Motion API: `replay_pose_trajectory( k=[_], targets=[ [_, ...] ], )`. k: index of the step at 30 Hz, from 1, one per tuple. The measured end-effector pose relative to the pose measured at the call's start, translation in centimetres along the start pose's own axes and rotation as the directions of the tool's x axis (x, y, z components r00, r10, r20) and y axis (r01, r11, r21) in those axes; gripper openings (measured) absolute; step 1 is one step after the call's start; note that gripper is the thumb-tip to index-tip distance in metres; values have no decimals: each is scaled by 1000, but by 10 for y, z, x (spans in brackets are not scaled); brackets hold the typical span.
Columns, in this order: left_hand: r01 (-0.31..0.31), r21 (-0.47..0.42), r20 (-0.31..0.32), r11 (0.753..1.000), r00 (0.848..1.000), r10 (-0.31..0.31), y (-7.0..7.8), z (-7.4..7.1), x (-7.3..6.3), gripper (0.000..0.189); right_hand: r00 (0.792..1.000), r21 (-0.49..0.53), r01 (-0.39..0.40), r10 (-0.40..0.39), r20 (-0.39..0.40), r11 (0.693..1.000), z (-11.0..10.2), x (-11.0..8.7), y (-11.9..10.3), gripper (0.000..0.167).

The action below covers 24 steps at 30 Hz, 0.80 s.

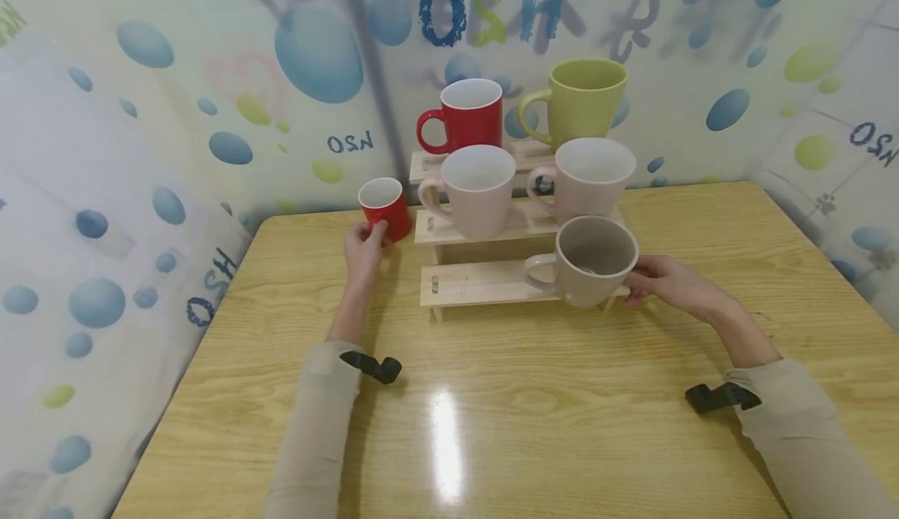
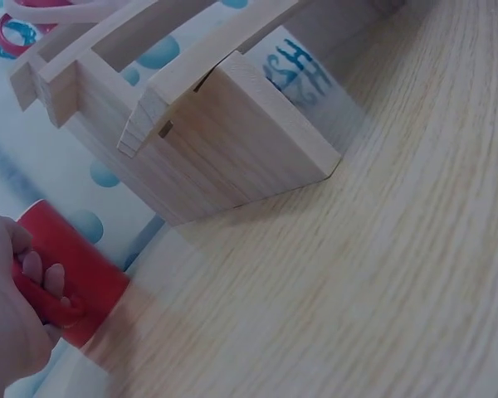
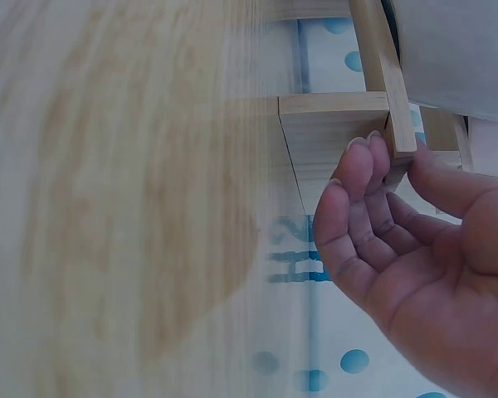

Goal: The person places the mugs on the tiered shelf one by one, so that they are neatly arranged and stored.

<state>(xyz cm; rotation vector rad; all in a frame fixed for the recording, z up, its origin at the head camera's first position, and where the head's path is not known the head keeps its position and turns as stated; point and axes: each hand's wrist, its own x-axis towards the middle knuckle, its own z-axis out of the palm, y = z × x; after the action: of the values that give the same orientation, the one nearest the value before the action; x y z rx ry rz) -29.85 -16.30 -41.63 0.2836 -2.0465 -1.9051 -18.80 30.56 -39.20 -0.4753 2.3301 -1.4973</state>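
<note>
To the left of a tiered wooden rack (image 1: 485,289), my left hand (image 1: 364,252) grips the handle of a small red mug (image 1: 390,216), white inside. In the left wrist view, my curled fingers go round that handle, and the red mug (image 2: 76,269) has its base at or close to the tabletop. My right hand (image 1: 670,283) holds the right end of the rack's lowest shelf. The right wrist view shows the thumb on one side of the shelf end (image 3: 402,108) and fingers curled beneath it. Beside this hand, a grey-beige mug (image 1: 590,277) stands on the lowest shelf.
Two pale pink mugs (image 1: 479,199) stand on the middle shelf. On the top shelf are a larger red mug (image 1: 477,122) and a yellow-green mug (image 1: 586,109). The wood-grain table (image 1: 548,425) ends at a patterned wall covering (image 1: 211,97) behind the rack.
</note>
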Motion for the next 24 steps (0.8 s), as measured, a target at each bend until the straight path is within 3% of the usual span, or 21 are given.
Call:
replay_pose_trajectory(
  k=[7,13,18,24],
  targets=[
    [2,52,-114,999,993,4,3,3,-2,18,1000,-7,0,-1,-5,1000,0,0,-1,38],
    [-1,108,-237,994,971,27,-1,2,-3,21,1000,7,5,-5,-1,1000,0,-1,0,39],
    [8,55,-305,998,952,9,-2,-4,-8,26,1000,22,9,-9,10,1000,0,0,3,40],
    [-8,-36,-311,999,950,-3,4,-11,-16,27,1000,17,-5,5,5,1000,-1,2,4,41]
  ],
)
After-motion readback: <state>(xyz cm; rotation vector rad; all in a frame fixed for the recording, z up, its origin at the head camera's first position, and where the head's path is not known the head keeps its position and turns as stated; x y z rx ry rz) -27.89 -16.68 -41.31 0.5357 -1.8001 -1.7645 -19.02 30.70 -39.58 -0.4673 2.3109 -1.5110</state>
